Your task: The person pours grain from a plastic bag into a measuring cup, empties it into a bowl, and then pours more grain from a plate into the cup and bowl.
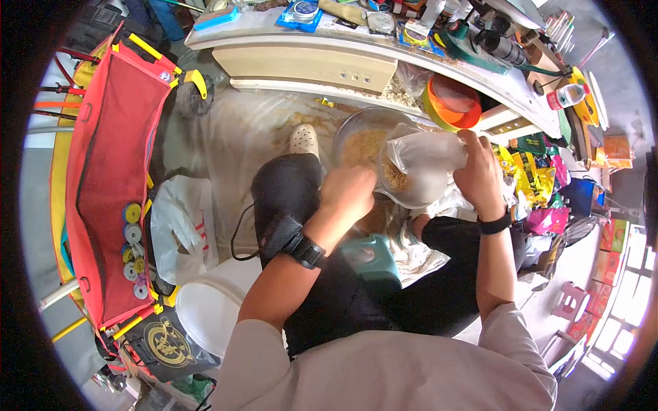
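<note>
My right hand (478, 171) is closed on the edge of a translucent plastic bag (428, 154), which is blurred and hangs to the hand's left. Under the bag is a clear round container (411, 203) with brown grains (393, 177) in it. My left hand (351, 194) is curled into a fist at the container's left side; whatever its fingers hold is hidden. Just beyond it, a large clear bowl (337, 137) with tan granular material (367, 145) stands on the floor. Below the left hand, between my legs, is a teal plastic container (373, 257).
A cluttered workbench (288, 44) with a drawer front (301, 67) runs along the far side. Orange and yellow-green bowls (452, 103) sit under its edge. At left are a red mesh bag (120, 178), a white plastic bag (179, 216) and a white bucket (205, 312). Colourful packets (531, 178) lie right.
</note>
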{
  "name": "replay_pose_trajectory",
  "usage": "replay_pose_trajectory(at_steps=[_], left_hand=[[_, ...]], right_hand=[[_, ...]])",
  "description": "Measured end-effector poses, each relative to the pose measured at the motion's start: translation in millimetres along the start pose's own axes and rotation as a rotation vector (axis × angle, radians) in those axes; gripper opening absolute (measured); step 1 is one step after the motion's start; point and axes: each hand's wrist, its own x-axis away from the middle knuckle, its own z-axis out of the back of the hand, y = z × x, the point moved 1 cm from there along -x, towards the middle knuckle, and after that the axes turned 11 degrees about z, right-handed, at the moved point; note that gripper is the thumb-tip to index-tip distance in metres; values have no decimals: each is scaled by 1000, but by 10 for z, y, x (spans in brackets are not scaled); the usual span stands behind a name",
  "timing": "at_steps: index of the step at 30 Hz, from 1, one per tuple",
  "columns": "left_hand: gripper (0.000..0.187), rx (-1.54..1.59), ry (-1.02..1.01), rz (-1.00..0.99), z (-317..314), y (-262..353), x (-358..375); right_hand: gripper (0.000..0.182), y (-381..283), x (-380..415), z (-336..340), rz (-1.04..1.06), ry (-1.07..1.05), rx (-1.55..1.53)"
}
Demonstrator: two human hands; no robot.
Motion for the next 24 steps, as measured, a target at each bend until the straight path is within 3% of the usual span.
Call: replay_pose_trajectory(at_steps=[5,10,14,24], left_hand=[[15,4,-31,-40,9,14,-6],[15,-7,-50,-17,14,3,14],[15,-10,-57,-5,5,0,6],[16,-3,-66,-11,21,6,34]], right_hand=[[52,98,27,-69,106,-10,90],[45,-85,4,49,80,16,56],[57,-192,-20,151,77,-49,55],[35,-133,-27,111,74,54,41]])
